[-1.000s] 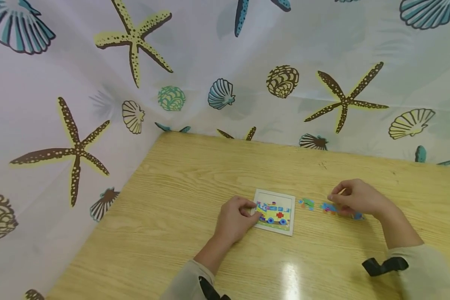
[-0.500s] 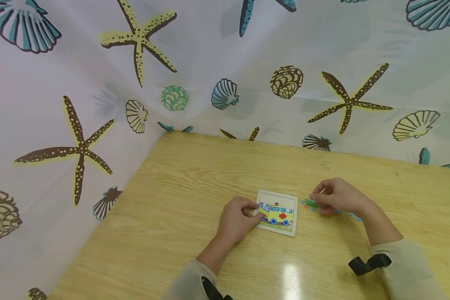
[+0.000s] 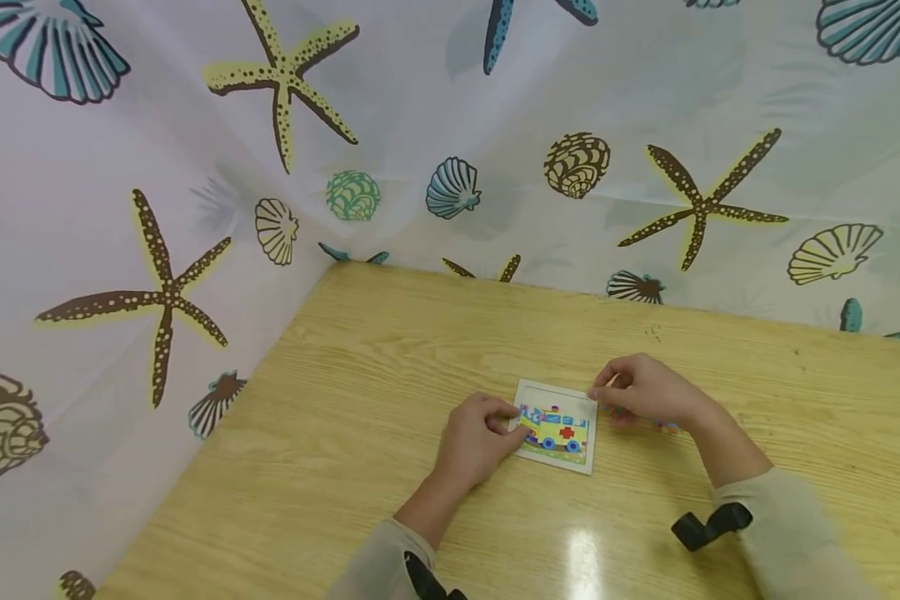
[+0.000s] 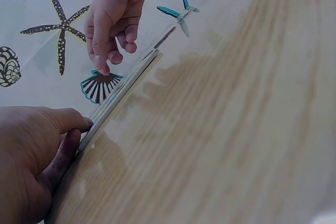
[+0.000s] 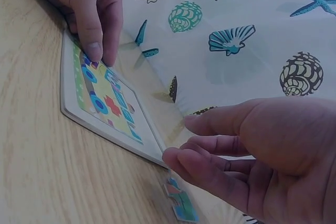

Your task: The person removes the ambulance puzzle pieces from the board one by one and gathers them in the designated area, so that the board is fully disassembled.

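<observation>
A square puzzle board (image 3: 555, 465) with a pale frame lies flat on the table. In it is a yellow ambulance picture with a red cross, and its upper strip shows bare. My left hand (image 3: 476, 437) holds the board's left edge, thumb and fingertip on it, as the right wrist view also shows. My right hand (image 3: 648, 392) hovers by the board's upper right corner, fingers loosely bent and thumb apart from them. Nothing shows between those fingers in the right wrist view. Below them lies a green and blue puzzle piece (image 5: 181, 203), mostly hidden by the hand in the head view.
Another coloured puzzle piece (image 3: 667, 427) peeks out under my right wrist. The wooden table (image 3: 360, 400) runs back to a white cloth (image 3: 390, 92) printed with shells and starfish, hanging behind and at the left.
My right hand has moved left, from over the blue pieces, past the green piece, to the board's right edge. The left hand stays on the board. The view has shifted slightly.
</observation>
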Available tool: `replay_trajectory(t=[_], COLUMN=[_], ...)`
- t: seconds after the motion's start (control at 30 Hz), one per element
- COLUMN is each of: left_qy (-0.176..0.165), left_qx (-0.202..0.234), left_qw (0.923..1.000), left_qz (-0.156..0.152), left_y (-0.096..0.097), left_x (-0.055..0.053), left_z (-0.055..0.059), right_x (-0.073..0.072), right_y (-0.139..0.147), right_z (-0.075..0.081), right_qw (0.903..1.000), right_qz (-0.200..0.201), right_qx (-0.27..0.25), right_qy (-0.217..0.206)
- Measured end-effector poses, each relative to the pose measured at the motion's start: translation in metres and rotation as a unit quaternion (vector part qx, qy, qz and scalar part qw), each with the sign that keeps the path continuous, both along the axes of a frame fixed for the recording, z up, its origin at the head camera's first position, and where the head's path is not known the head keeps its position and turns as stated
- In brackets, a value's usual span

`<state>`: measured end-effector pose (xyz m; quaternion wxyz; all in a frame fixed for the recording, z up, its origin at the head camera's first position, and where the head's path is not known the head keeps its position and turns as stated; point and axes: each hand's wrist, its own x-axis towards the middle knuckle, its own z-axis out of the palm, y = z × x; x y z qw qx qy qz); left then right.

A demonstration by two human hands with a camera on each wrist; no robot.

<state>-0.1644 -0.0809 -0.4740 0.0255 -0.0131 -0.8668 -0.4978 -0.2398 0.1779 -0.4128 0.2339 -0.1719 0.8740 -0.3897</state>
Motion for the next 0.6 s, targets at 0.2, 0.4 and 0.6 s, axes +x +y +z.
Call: replay_trajectory(t=[0.2, 0.4, 0.6], left_qy=[0.005, 0.005, 0.007], left_qx=[-0.004, -0.004, 0.000], left_qw=[1.0000, 1.0000, 1.0000], left_qz=[-0.001, -0.003, -0.001], left_y=[-0.002, -0.004, -0.002], left_x=[-0.001, 0.000, 0.000], left_z=[-0.002, 0.000, -0.002], right_x=[0.000, 0.002, 0.004], right_y=[-0.017, -0.029, -0.038], right_z=[-0.004, -0.006, -0.010], right_qw=[0.9998, 0.9993, 0.9975], right_qz=[0.011, 0.017, 0.047], right_qx=[-0.009, -0.014, -0.027], right_qy=[-0.015, -0.032, -0.045])
